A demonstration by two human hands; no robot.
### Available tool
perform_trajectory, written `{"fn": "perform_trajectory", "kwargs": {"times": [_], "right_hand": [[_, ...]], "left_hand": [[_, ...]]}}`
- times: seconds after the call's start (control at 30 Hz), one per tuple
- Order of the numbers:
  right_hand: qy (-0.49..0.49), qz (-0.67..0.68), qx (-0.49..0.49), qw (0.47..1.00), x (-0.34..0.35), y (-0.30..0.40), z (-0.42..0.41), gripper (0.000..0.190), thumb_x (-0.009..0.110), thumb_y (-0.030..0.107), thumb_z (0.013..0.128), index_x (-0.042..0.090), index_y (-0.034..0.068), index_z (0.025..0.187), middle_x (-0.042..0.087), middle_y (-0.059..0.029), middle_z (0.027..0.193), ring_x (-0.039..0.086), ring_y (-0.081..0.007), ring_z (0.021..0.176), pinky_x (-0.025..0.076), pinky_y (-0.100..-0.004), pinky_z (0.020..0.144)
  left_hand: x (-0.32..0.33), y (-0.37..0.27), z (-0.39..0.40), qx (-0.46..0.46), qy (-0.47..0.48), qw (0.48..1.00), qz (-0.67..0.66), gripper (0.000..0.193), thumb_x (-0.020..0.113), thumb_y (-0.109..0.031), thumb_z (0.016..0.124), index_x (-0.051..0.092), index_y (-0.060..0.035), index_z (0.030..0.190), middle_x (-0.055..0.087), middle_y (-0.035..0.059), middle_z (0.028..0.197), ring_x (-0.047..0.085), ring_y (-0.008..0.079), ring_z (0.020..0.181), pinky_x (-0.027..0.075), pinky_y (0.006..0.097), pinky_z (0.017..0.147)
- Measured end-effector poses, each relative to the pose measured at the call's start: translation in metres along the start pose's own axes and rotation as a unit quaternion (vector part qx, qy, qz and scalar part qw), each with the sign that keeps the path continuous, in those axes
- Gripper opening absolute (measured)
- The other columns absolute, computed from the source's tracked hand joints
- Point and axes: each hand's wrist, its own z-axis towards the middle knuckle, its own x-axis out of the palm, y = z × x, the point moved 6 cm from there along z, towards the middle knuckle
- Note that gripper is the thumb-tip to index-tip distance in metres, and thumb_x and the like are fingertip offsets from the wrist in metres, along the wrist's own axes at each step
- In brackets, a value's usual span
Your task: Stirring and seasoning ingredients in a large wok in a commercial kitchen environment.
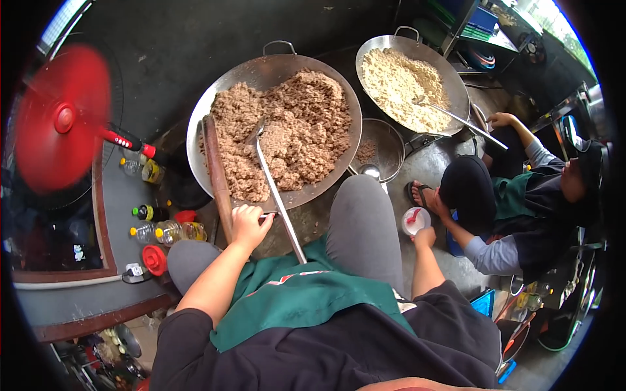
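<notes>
My left hand (pixel 252 227) is closed around the near handle (pixel 268 215) of a large metal wok (pixel 195 105). Brown, crumbly cooked food (pixel 303 127) is heaped inside it. Just left of my fingers, a wooden paddle (pixel 216 171) leans across the wok's rim. A long-handled metal ladle (pixel 276 195) rests with its bowl in the food and its handle end against my green apron (pixel 303 298). Off to the right, beside my knee, my right hand (pixel 424 236) holds a small white tub (pixel 411 228). White contents and a red spoon (pixel 415 213) show inside.
A second wok (pixel 459 93) holds pale yellow crumbly food and another ladle (pixel 469 126). A co-worker (pixel 518 205) sits at right. Between the woks stands a round pan (pixel 397 141). At left, a red fan (pixel 63 117) spins near several oil bottles (pixel 168 232).
</notes>
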Motion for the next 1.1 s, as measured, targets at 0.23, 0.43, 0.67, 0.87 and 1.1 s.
{"fn": "perform_trajectory", "kwargs": {"times": [0.23,0.43,0.67,0.87,1.1], "right_hand": [[-0.009,-0.016,-0.325,0.945,-0.086,0.160,-0.089,0.021,0.043,0.005,0.079,0.054,-0.008,0.091,0.059,-0.0185,0.060,0.060,-0.0227,0.045,0.048,-0.0321,0.042],[0.056,-0.012,-0.571,0.819,-0.107,0.313,-0.255,0.028,0.048,0.006,0.079,0.055,-0.004,0.104,0.061,-0.0212,0.067,0.063,-0.0259,0.057,0.050,-0.0359,0.057],[0.334,0.079,-0.533,0.773,-0.095,0.342,-0.378,0.028,0.043,0.004,0.083,0.056,-0.002,0.107,0.058,-0.0073,0.065,0.057,-0.0121,0.050,0.046,-0.0251,0.048],[0.372,0.046,-0.575,0.727,-0.113,0.327,-0.419,0.048,0.066,0.030,0.078,0.052,0.004,0.115,0.059,-0.0094,0.071,0.058,-0.0132,0.055,0.045,-0.0272,0.052],[0.234,-0.042,-0.823,0.516,-0.139,0.294,-0.498,0.048,0.069,0.027,0.072,0.054,0.017,0.117,0.055,-0.0072,0.083,0.059,-0.0244,0.068,0.048,-0.0344,0.058]], "left_hand": [[-0.014,-0.009,0.003,-0.026,-0.029,0.997,-0.061,0.027,0.069,-0.028,0.065,0.054,-0.0084,0.077,0.052,0.0076,0.079,0.050,0.0267,0.082,0.035,0.0389,0.075],[-0.077,-0.099,0.039,0.131,-0.118,0.974,-0.141,0.072,0.075,-0.030,0.058,0.045,-0.0127,0.121,0.043,0.0123,0.116,0.037,0.0318,0.114,0.027,0.0454,0.095],[-0.130,-0.118,0.034,0.154,-0.234,0.925,-0.255,0.109,0.081,-0.030,0.048,0.020,-0.0077,0.136,0.033,0.0212,0.131,0.033,0.0391,0.121,0.023,0.0500,0.102],[-0.163,-0.102,-0.010,0.128,-0.315,0.917,-0.210,0.103,0.084,-0.023,0.048,0.025,-0.0063,0.131,0.042,0.0198,0.122,0.043,0.0367,0.112,0.038,0.0432,0.094],[-0.184,-0.107,-0.017,0.225,-0.376,0.893,-0.107,0.094,0.080,-0.021,0.061,0.021,-0.0087,0.134,0.042,0.0227,0.122,0.048,0.0383,0.107,0.041,0.0454,0.091]]}}
